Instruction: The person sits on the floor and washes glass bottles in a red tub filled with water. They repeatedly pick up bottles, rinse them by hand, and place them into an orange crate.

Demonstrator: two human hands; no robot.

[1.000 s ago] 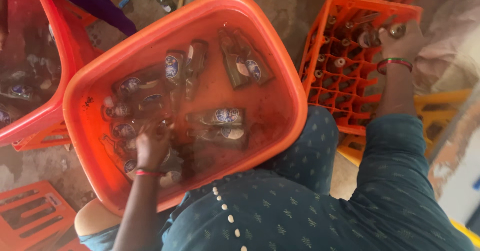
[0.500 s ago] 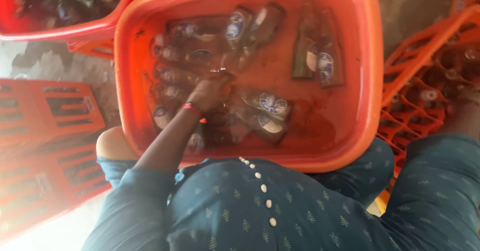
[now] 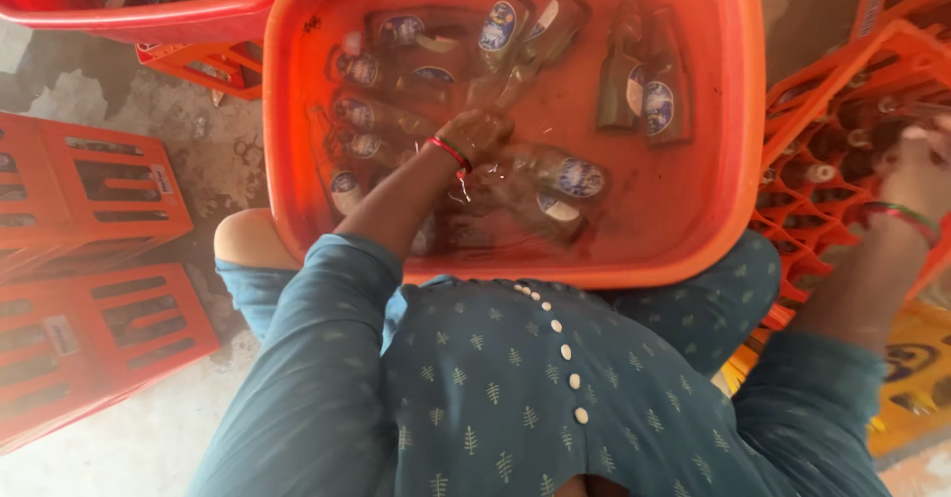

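Okay, quick pass from my remote seat. The left hand (image 3: 477, 132) is down in the orange tub (image 3: 715, 249), which sits against the person's knees and holds water and a scatter of brown bottles (image 3: 649, 91) lying on their sides. The hand is in among them, knuckles up, fingers curled downward onto or beside the bottle (image 3: 560, 175) with the round blue label just right of it. The water and blur hide the fingertips, so I cannot tell whether the grip is pinching that bottle or only resting on it. A red thread (image 3: 451, 152) circles the wrist.

The right hand (image 3: 926, 165) is well apart, over the orange crate (image 3: 827, 110) on the right, whose cells already hold upright bottles. It is blurred, so I cannot tell its grip either: spread or pressed together, no call.

I judge the step in hand to be the pick from the water, with the crate side handled by the other hand. A lift from here calls for a full wrap around wet, slippery glass, drawn clear of its neighbours without knocking them.

More stuff: a second tub (image 3: 149, 21) of bottles top left, stacked crates (image 3: 89, 190) on the floor (image 3: 119, 428) at left.
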